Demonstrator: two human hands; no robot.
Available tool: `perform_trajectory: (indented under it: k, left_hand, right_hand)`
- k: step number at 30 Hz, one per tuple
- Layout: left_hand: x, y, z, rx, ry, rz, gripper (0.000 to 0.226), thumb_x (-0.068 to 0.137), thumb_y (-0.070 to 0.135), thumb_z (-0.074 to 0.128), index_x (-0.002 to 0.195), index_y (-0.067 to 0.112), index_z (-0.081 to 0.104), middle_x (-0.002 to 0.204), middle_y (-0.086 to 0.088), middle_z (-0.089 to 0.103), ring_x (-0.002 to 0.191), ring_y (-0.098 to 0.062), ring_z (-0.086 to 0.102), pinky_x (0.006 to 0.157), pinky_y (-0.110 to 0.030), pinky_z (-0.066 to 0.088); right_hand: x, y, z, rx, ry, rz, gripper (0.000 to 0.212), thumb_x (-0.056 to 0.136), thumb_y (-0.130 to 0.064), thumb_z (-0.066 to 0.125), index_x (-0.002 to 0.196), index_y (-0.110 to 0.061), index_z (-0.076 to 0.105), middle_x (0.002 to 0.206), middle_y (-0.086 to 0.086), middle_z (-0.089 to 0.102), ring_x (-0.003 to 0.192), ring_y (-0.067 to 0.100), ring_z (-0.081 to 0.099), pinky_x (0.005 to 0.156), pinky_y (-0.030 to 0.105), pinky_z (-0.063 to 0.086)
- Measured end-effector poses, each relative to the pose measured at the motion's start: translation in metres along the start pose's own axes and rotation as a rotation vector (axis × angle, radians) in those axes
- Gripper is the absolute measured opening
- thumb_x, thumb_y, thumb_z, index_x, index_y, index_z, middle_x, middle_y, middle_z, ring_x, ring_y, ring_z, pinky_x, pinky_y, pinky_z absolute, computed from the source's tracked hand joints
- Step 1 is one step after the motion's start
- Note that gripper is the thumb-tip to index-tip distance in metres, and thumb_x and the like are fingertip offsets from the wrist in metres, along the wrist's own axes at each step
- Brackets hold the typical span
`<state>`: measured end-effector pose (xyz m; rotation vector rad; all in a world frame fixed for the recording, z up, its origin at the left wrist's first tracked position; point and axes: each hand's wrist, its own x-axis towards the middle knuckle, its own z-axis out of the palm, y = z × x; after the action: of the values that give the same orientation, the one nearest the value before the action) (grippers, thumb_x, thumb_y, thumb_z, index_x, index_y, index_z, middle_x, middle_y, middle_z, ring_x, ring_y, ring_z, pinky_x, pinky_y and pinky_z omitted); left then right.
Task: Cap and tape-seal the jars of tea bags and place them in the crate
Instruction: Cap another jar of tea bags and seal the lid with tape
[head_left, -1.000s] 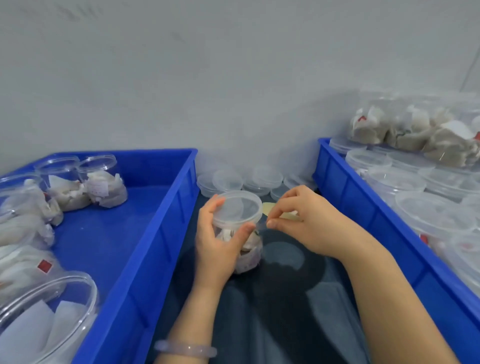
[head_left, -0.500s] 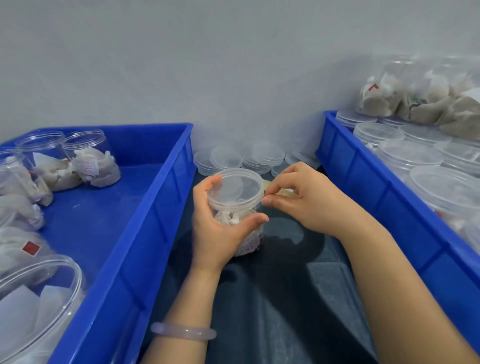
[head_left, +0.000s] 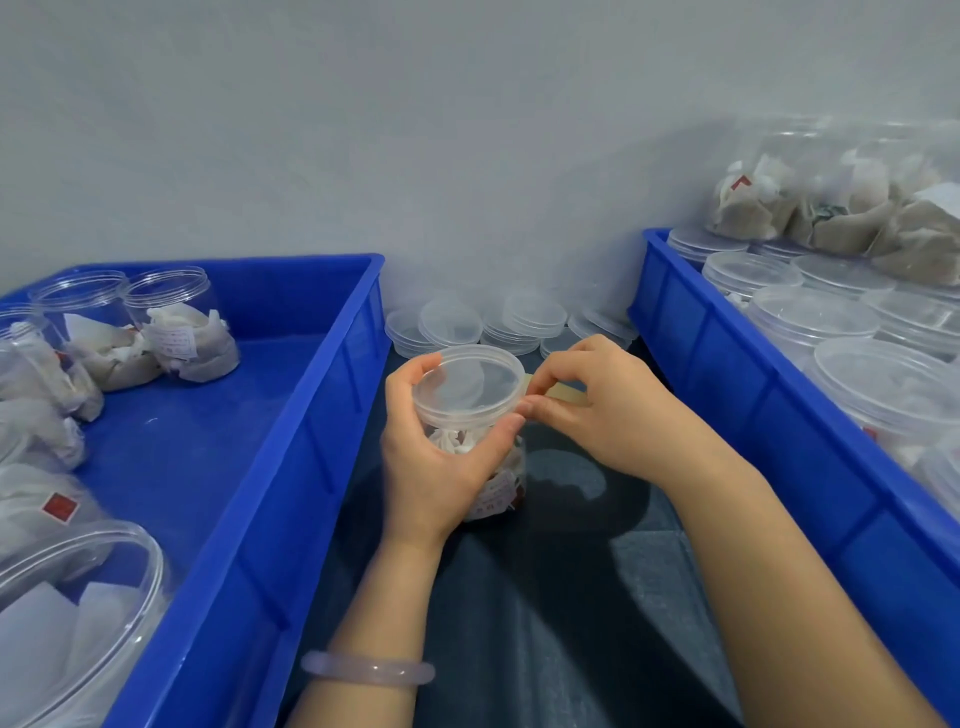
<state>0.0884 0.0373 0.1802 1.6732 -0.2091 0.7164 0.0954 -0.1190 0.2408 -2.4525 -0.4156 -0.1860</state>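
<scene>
Dark cloth (head_left: 571, 623), left hand (head_left: 436, 467) gripping capped clear jar (head_left: 470, 395), tea bags inside

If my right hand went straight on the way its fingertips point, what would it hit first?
Most likely the right rim of the round clear plastic lid on the tea-bag jar, beside the thumb of the left hand; the right hand, pinching tan tape, looks almost on it.

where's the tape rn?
Head view, centre: the tan tape is pinched by the right hand, just right of the capped jar that the left hand grips, between the left blue crate and the right blue crate.
</scene>
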Motion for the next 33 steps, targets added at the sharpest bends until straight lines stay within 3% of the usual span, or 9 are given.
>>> perform_trajectory:
  k: [5, 7, 8, 11, 13, 15, 24, 28, 33]
  left_hand:
    - [0.003, 0.005, -0.003, 0.002, 0.025, -0.018, 0.073, 0.052, 0.048, 0.076, 0.115, 0.02, 0.051, 0.109, 0.017, 0.057, 0.104, 0.004, 0.057, 0.086, -0.013, 0.046]
    - [0.008, 0.006, -0.008, -0.047, 0.015, -0.057, 0.064, 0.054, 0.035, 0.08, 0.11, 0.019, 0.054, 0.103, 0.014, 0.06, 0.093, 0.008, 0.06, 0.078, -0.01, 0.047]
    - [0.011, 0.007, -0.012, -0.1, -0.012, -0.089, 0.058, 0.056, 0.031, 0.079, 0.107, 0.019, 0.055, 0.099, 0.012, 0.062, 0.087, 0.008, 0.062, 0.073, -0.01, 0.048]
    - [0.02, 0.011, -0.021, -0.254, -0.176, -0.203, 0.06, 0.05, 0.039, 0.074, 0.105, 0.02, 0.059, 0.089, 0.006, 0.07, 0.082, -0.005, 0.068, 0.07, -0.022, 0.055]
    - [0.022, 0.013, -0.023, -0.311, -0.273, -0.243, 0.06, 0.05, 0.041, 0.072, 0.104, 0.019, 0.061, 0.095, 0.0, 0.071, 0.09, -0.02, 0.069, 0.074, -0.033, 0.057]
    - [0.021, 0.016, -0.021, -0.355, -0.339, -0.265, 0.058, 0.051, 0.04, 0.071, 0.104, 0.018, 0.062, 0.105, -0.013, 0.067, 0.094, -0.028, 0.068, 0.071, -0.035, 0.057]
    - [0.021, 0.022, -0.022, -0.477, -0.407, -0.348, 0.06, 0.05, 0.038, 0.069, 0.103, 0.011, 0.06, 0.104, -0.019, 0.064, 0.087, -0.029, 0.068, 0.067, -0.034, 0.057]
    - [0.021, 0.024, -0.024, -0.609, -0.475, -0.404, 0.091, 0.038, 0.052, 0.087, 0.11, 0.007, 0.056, 0.111, -0.021, 0.066, 0.092, -0.034, 0.068, 0.07, -0.039, 0.058]
    - [0.022, 0.027, -0.03, -0.655, -0.573, -0.479, 0.108, 0.039, 0.059, 0.089, 0.127, 0.011, 0.048, 0.129, -0.027, 0.056, 0.117, -0.045, 0.056, 0.097, -0.056, 0.046]
  right_hand:
    - [-0.002, -0.004, 0.0, 0.048, -0.049, -0.002, 0.012, 0.088, -0.043, 0.061, 0.079, -0.042, 0.052, 0.102, -0.012, 0.043, 0.09, -0.002, 0.044, 0.074, 0.019, 0.034]
    - [-0.004, -0.006, -0.005, 0.077, -0.073, 0.004, 0.008, 0.088, -0.045, 0.059, 0.089, -0.041, 0.052, 0.107, -0.008, 0.049, 0.095, 0.004, 0.05, 0.076, 0.02, 0.039]
    - [-0.006, -0.007, -0.009, 0.091, -0.083, 0.012, 0.015, 0.086, -0.049, 0.058, 0.098, -0.041, 0.051, 0.108, -0.008, 0.052, 0.093, 0.006, 0.054, 0.077, 0.023, 0.043]
    - [-0.014, -0.012, -0.028, 0.054, -0.088, 0.018, 0.031, 0.076, -0.061, 0.056, 0.1, -0.042, 0.05, 0.099, -0.014, 0.059, 0.072, 0.001, 0.061, 0.065, 0.021, 0.046]
    - [-0.019, -0.015, -0.04, 0.059, -0.089, 0.024, 0.033, 0.068, -0.063, 0.058, 0.091, -0.039, 0.057, 0.09, -0.015, 0.063, 0.06, 0.004, 0.064, 0.055, 0.017, 0.047]
    - [-0.023, -0.016, -0.047, 0.104, -0.095, 0.038, 0.029, 0.067, -0.059, 0.063, 0.086, -0.037, 0.062, 0.086, -0.014, 0.065, 0.057, 0.006, 0.066, 0.051, 0.018, 0.049]
    - [-0.023, -0.022, -0.047, 0.151, -0.07, 0.04, 0.033, 0.063, -0.062, 0.063, 0.082, -0.034, 0.067, 0.082, -0.014, 0.066, 0.058, 0.008, 0.065, 0.046, 0.012, 0.044]
    - [-0.019, -0.026, -0.039, 0.155, -0.07, 0.035, 0.062, 0.047, -0.079, 0.043, 0.089, -0.038, 0.06, 0.093, -0.016, 0.062, 0.069, 0.003, 0.061, 0.056, 0.018, 0.043]
    - [-0.021, -0.024, -0.035, 0.195, -0.155, 0.045, 0.075, 0.046, -0.083, 0.041, 0.108, -0.046, 0.058, 0.105, -0.019, 0.06, 0.071, -0.001, 0.057, 0.062, 0.017, 0.038]
